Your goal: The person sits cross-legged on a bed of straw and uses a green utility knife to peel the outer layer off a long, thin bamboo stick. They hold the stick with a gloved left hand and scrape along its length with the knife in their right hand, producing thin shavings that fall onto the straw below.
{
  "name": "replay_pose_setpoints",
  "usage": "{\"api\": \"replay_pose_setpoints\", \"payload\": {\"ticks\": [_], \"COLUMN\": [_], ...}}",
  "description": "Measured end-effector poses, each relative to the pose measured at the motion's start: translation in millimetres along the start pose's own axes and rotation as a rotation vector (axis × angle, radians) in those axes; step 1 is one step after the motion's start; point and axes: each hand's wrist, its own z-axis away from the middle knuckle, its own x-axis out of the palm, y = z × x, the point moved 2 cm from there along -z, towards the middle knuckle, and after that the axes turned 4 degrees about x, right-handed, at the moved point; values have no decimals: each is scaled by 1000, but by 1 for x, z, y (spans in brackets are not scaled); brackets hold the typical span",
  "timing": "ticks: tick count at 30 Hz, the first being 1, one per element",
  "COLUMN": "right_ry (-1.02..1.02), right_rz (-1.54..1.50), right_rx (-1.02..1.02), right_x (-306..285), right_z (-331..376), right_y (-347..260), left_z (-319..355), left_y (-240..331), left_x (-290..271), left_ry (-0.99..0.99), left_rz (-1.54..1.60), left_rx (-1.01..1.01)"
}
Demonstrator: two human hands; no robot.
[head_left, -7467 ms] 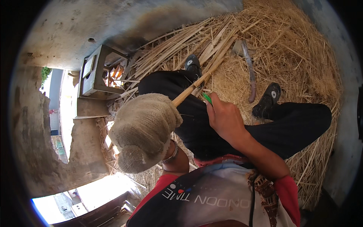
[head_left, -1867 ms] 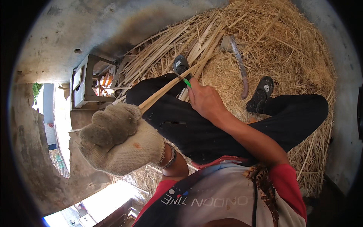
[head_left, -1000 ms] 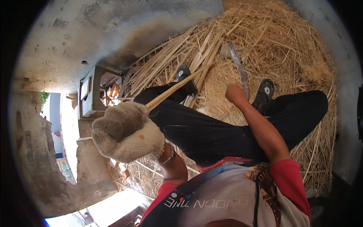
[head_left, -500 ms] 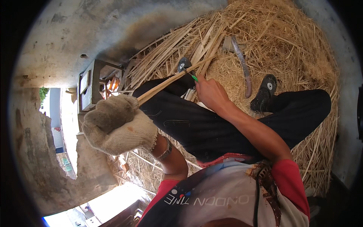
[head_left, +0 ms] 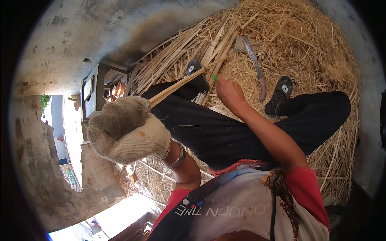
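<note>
My left hand (head_left: 124,128), in a worn, stained knit work glove, is closed around one end of a pale bamboo strip (head_left: 177,89). The strip slants up and to the right over my dark trousers toward the straw. Bare and closed, my right hand (head_left: 231,94) grips a small knife, whose green handle (head_left: 214,77) pokes out past the fingers. The knife is just below and right of the strip's far part; its blade is hard to make out. Beyond my right hand, a long curved blade with a brown handle (head_left: 257,68) lies on the straw.
Straw and shavings (head_left: 321,44) cover the floor around my bent legs. Long split strips (head_left: 181,52) are piled at the upper left. A block (head_left: 241,45) sits beside the curved blade. A wooden box frame (head_left: 96,90) stands left, near the stained wall (head_left: 80,40).
My right hand with the knife has shifted slightly right and down, away from the strip. The left hand keeps its hold on the strip, almost in place.
</note>
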Motion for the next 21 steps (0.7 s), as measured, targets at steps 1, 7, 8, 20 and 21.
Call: {"api": "replay_pose_setpoints", "payload": {"ticks": [1,7,8,20,21], "right_ry": [-7,-98,-89,-57,-63], "right_rz": [15,-217,-259,-155,-142], "right_rx": [-6,-33,-24,-43,-18], "right_x": [5,-29,-38,-23,-15], "right_z": [-12,-1,6,23,24], "right_y": [18,-15,-28,-28,-22], "left_z": [-4,-2,-2,-19,-14], "left_y": [2,-2,-4,-8,-5], "left_x": [-4,-11,-9,-52,-50], "left_ry": [-96,74,155,78,77], "left_rz": [0,-48,-38,37,-24], "left_rx": [18,86,91,-135,-105]}}
